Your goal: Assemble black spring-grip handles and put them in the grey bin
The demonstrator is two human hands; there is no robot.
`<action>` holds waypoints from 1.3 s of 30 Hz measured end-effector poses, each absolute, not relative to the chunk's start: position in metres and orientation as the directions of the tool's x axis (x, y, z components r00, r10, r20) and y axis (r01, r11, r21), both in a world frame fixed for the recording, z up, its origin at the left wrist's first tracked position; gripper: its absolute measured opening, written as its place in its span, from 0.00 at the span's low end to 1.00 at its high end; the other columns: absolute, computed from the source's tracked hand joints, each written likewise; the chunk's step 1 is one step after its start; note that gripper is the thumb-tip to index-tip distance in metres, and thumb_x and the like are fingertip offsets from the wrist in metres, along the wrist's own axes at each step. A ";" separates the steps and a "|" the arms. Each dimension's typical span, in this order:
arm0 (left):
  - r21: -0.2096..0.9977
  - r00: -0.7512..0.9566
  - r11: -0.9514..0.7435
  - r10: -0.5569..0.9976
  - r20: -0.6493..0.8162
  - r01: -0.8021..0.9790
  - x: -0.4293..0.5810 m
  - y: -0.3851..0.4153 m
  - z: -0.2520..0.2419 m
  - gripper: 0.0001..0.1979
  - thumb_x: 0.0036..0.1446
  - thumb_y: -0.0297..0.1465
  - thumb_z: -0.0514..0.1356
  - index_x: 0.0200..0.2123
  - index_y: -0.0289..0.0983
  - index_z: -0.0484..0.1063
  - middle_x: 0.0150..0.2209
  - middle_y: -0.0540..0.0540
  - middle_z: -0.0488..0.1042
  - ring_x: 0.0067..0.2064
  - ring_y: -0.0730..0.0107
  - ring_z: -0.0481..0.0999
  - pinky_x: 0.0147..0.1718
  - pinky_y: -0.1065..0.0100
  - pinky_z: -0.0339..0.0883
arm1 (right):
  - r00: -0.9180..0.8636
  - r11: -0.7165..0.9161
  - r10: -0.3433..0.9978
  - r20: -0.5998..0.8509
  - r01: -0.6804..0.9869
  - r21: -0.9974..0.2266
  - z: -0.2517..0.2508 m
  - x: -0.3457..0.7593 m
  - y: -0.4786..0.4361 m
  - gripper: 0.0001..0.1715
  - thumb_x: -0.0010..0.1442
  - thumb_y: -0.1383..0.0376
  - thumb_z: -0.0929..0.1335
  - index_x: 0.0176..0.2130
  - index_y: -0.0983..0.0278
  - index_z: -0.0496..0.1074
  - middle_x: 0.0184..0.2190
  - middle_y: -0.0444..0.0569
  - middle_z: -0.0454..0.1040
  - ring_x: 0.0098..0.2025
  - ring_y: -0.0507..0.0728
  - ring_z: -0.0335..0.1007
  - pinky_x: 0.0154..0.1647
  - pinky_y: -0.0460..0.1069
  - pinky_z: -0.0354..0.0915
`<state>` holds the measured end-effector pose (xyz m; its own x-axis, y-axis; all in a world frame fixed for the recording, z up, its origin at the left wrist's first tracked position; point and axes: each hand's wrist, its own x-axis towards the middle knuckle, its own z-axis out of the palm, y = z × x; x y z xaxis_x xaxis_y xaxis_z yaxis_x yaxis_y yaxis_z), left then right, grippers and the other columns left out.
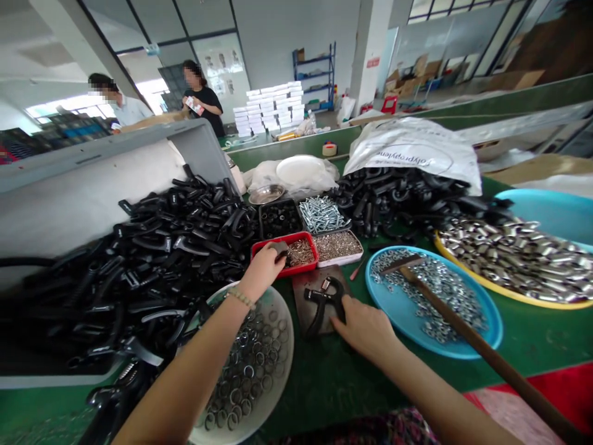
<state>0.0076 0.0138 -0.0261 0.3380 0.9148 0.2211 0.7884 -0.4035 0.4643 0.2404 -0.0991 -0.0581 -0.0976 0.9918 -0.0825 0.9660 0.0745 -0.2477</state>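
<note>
My right hand (365,324) is closed on the right side of a black spring clamp (319,304), which has curved arms and a small metal coil. The clamp lies on a dark metal plate (303,284) on the green table. My left hand (263,269) reaches over the red tray (304,270) that holds small metal pins. Its fingers are bent together at a dark grey lump (279,249); whether they grip it or something under it is hidden. Below my left forearm stands a pale basin (288,346) of metal rings.
Black curved parts (185,241) spill from a grey crate (204,145) on the left. A hammer (445,312) rests across a blue basin (495,337) of small metal parts. Silver sleeves (523,259) fill a yellow-rimmed tray. Bolts (322,213) sit behind. Two people stand beyond.
</note>
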 end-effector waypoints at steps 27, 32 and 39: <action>0.958 0.087 0.016 0.995 -0.043 0.285 0.050 -0.127 -0.057 0.19 0.60 0.36 0.53 0.52 0.36 0.69 0.51 0.41 0.73 0.54 0.63 0.70 0.56 0.60 0.60 | -0.186 0.177 0.980 0.078 0.611 -0.771 0.005 0.260 -0.125 0.23 0.61 0.57 0.62 0.55 0.60 0.64 0.36 0.52 0.77 0.32 0.60 0.76 0.27 0.49 0.68; 0.961 0.244 0.153 0.947 -0.210 0.232 0.059 -0.149 -0.070 0.16 0.58 0.36 0.54 0.48 0.38 0.72 0.49 0.42 0.75 0.51 0.61 0.73 0.52 0.60 0.66 | -0.293 0.236 0.956 -0.009 0.788 -0.569 -0.006 0.242 -0.132 0.20 0.61 0.61 0.60 0.50 0.64 0.68 0.32 0.54 0.79 0.33 0.63 0.77 0.32 0.53 0.69; 0.913 -0.172 0.070 0.985 0.000 0.402 0.009 -0.148 -0.037 0.17 0.61 0.38 0.49 0.48 0.36 0.68 0.48 0.41 0.73 0.54 0.62 0.68 0.53 0.63 0.62 | -0.636 0.454 0.771 0.037 0.507 -0.733 0.009 0.216 -0.052 0.21 0.66 0.57 0.55 0.51 0.60 0.68 0.40 0.49 0.77 0.39 0.57 0.74 0.39 0.51 0.68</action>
<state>0.0094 -0.1480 -0.0369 -0.1719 0.9851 0.0003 0.4024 0.0699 0.9128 0.2156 -0.0523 0.0094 -0.6360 0.7708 0.0375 0.5071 0.4540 -0.7327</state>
